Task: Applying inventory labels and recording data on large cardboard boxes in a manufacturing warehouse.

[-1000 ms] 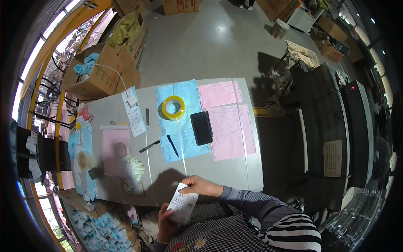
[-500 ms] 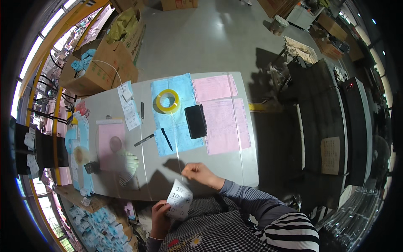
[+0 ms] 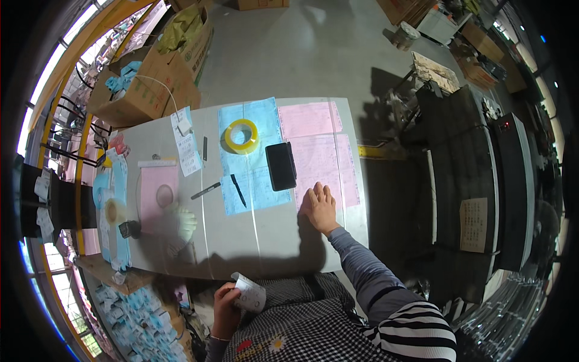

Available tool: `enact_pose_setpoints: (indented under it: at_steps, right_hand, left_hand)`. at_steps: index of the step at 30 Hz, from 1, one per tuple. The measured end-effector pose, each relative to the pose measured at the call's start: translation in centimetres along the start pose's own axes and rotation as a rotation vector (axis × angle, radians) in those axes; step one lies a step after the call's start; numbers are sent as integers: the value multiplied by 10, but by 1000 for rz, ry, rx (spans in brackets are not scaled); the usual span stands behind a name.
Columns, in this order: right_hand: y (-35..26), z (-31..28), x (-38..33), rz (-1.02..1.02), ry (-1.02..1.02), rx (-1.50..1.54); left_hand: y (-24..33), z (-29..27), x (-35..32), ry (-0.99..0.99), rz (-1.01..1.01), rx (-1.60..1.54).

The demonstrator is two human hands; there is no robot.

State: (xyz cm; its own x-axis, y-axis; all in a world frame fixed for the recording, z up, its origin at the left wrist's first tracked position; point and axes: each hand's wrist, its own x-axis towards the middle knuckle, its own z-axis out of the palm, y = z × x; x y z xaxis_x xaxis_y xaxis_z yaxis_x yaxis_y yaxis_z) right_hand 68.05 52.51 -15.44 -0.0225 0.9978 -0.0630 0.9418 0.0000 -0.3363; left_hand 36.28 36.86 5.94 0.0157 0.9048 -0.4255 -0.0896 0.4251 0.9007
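Paper slip (image 3: 250, 294), white, curled — held in left hand (image 3: 226, 306), bottom centre of frame. Right hand (image 3: 321, 210), fingers slightly spread, over pink rectangular paper sheet (image 3: 325, 160) — right of centre.

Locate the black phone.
In the head view, the black phone lies right of the yellow tape roll, where the blue sheet meets the nearer pink sheet, ahead and left of the right hand.
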Motion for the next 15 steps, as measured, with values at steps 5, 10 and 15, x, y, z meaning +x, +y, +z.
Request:
enact_pose_setpoints:
  at_steps: [5, 10, 15]
  right_hand:
    - [-5, -2, 1, 1, -19, -16]
    - [-7, -1, 2, 17, -39, -6]
    - [-41, -9, 16, -142, 65, 275]
  left_hand:
    - [-1, -1, -3, 109, -153, -253]
    - [0, 0, -5, 95, -99, -182]
    - [-12, -9, -10, 157, -185, -301]
